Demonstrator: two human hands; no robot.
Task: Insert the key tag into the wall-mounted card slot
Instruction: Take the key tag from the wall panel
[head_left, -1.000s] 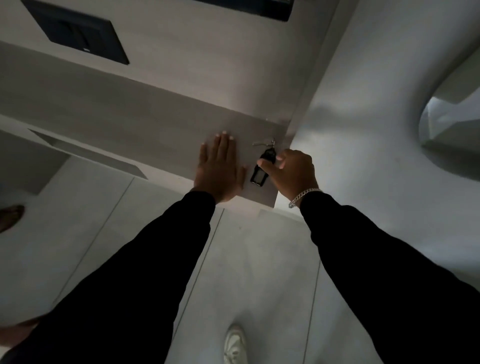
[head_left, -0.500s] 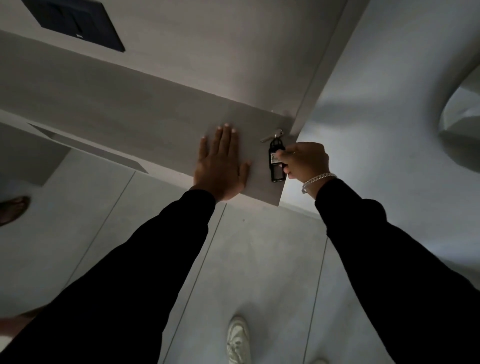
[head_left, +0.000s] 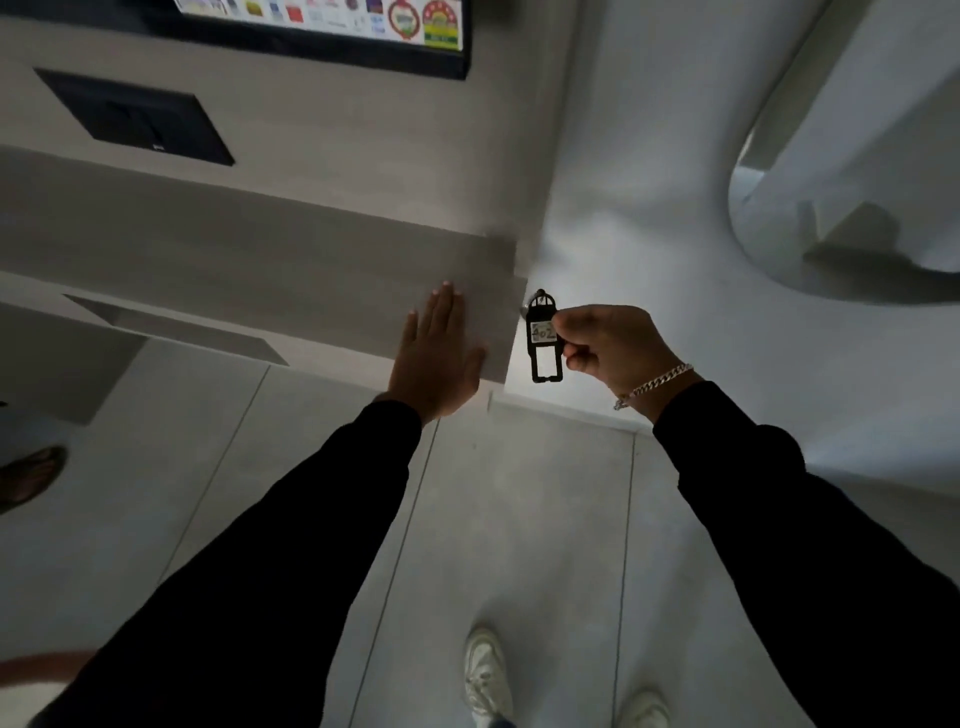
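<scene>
Ledge (head_left: 311, 270) blocks leftward; rightward wall (head_left: 649, 182) bare.

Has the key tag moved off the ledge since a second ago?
Yes. The key tag, pinched in the right hand, was over the ledge corner; now it sits right of the ledge's end, against the white wall.

The key tag (head_left: 544, 343) is black, matt plastic with a pale paper label on its face; a metal ring sits at its top end. The bracelet (head_left: 655, 385) is a polished metal chain. The sleeves (head_left: 291, 545) are black, matt cloth. The shelf (head_left: 291, 270) has a smooth, matt, grey-beige finish. The floor (head_left: 524, 519) is smooth pale tile. The wall panel (head_left: 136, 117) is black and matt.
</scene>
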